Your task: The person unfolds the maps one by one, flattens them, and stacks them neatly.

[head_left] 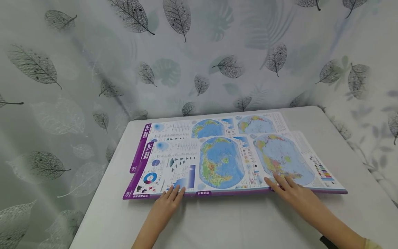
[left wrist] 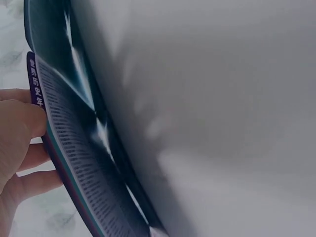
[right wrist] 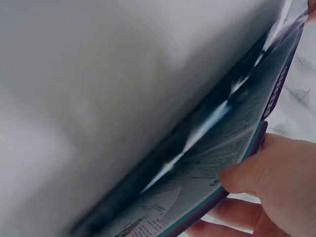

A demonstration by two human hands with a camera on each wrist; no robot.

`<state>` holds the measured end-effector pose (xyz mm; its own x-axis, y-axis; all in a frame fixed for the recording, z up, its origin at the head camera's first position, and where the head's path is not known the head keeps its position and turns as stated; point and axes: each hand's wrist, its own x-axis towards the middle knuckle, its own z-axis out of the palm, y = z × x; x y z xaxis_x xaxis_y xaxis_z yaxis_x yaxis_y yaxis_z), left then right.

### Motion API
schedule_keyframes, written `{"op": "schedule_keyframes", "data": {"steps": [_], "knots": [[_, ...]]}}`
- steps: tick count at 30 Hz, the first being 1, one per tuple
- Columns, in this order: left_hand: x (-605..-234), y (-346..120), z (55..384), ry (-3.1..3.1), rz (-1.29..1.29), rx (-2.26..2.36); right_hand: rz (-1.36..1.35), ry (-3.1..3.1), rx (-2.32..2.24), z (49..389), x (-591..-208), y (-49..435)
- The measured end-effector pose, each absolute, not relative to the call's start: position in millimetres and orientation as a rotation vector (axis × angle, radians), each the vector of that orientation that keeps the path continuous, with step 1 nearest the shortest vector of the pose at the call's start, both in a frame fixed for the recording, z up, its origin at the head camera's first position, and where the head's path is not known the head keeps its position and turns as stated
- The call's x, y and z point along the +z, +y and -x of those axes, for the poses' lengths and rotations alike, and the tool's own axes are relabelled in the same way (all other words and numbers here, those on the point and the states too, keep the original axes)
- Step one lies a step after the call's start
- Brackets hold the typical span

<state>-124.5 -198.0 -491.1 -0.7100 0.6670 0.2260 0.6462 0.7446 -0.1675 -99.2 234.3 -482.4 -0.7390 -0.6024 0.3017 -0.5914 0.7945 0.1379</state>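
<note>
A front world map sheet [head_left: 222, 162], with a purple left border, slants over the white table, and its near edge is raised. Behind it, a similar map sheet [head_left: 172, 127] is partly covered. My left hand [head_left: 166, 205] pinches the near edge left of the middle, fingers on top and thumb underneath. Further right along the same edge, my right hand [head_left: 292, 193] grips it the same way. In both wrist views the edge shows several layers, and the glossy dark underside [left wrist: 74, 143] carries rows of small print. The underside bends and catches bright reflections.
The white table [head_left: 214, 221] shows in front of the maps and on both sides. A leaf-patterned curtain [head_left: 214, 69] hangs close behind the table and along its sides. Something small and dark [head_left: 328, 242] lies by the right forearm.
</note>
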Motion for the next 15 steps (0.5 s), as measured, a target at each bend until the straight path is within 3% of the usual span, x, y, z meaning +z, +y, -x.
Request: {"op": "schedule_keyframes", "data": {"steps": [7,15], "knots": [[-485,-205,162,-2.603,0.959,0.126,-0.910,-2.547,-0.140,141,-470,222],[-494,-217,194,-2.563,0.933,0.127,-0.898,-2.538,-0.221,178,-484,209]]}}
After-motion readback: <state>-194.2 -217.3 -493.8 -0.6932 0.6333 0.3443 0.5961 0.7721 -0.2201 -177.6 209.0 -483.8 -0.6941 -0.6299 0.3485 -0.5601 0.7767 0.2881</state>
